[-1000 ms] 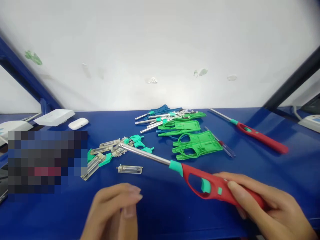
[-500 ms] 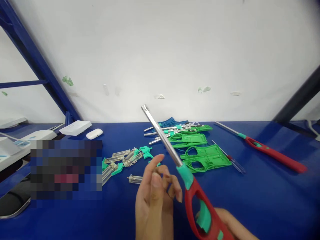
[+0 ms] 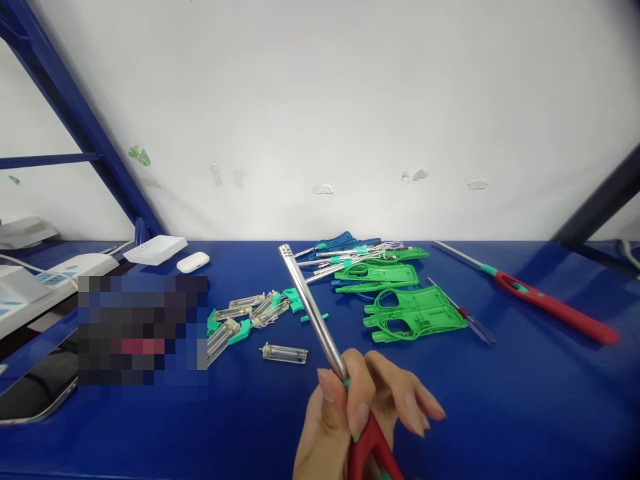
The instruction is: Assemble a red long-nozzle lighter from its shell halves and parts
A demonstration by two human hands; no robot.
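My left hand [image 3: 350,407] is closed around the neck of a red long-reach gas lighter [image 3: 367,450], thumb and index finger pinching where the metal tube meets the handle. Its other fingers stick out to the right. The silver tube points up and to the left over the table. Below the hand, the lower handle runs out of the frame, with a bit of teal trigger showing. My right hand is out of sight. Closest to the held lighter, a clear fuel tank [image 3: 285,354] lies alone on the blue table.
More clear tanks and teal parts [image 3: 250,313] lie left of centre. Green handle shells [image 3: 417,313], metal tubes [image 3: 327,267] and blue shells [image 3: 340,241] lie behind. To the right are a screwdriver [image 3: 475,323] and another red lighter [image 3: 555,305]. A phone [image 3: 40,387] and white case [image 3: 193,262] are left.
My left hand has moved right and closed on the lighter's neck. The lighter has dropped lower in view, and my right hand has left the frame.
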